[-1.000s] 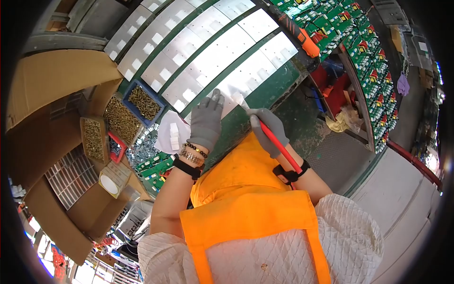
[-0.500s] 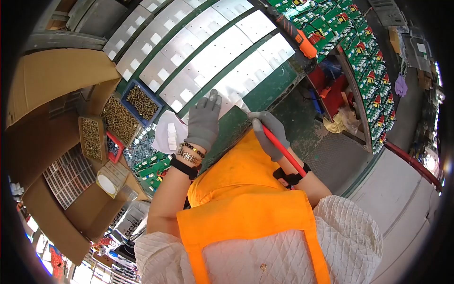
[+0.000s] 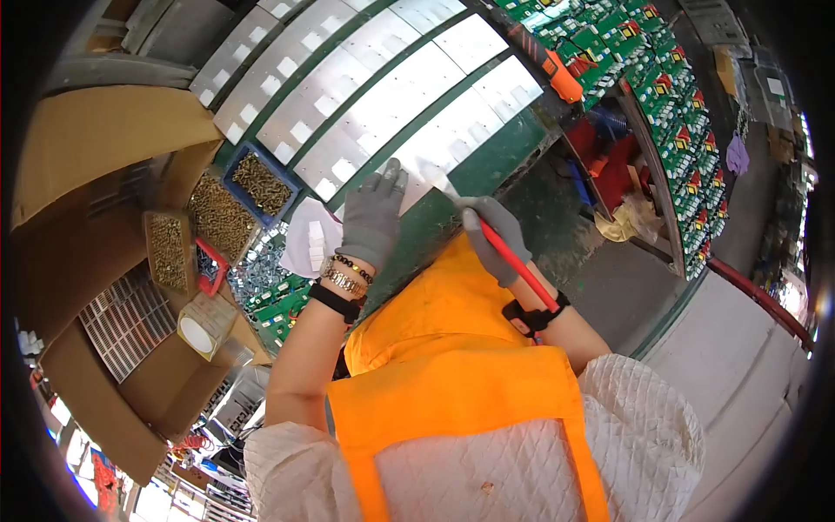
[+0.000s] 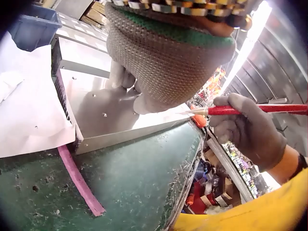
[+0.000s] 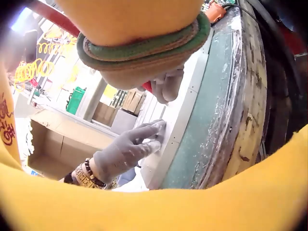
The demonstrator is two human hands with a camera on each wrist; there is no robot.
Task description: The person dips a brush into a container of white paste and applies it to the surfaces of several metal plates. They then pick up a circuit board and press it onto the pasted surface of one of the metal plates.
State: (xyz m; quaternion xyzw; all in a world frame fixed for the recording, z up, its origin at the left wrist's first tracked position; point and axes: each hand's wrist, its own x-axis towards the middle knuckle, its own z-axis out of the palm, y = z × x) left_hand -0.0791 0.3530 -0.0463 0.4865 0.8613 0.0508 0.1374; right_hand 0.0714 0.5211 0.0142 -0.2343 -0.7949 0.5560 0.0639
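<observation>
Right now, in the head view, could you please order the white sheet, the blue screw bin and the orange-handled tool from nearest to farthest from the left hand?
1. white sheet, right beside the left hand, on its left.
2. blue screw bin, past the sheet, upper left.
3. orange-handled tool, far off at upper right.

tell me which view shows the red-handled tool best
The left wrist view: the red-handled tool lies side-on, handle to metal tip, gripped by the right hand beside the metal plate. The head view shows its handle small; the right wrist view hides nearly all of it.
</observation>
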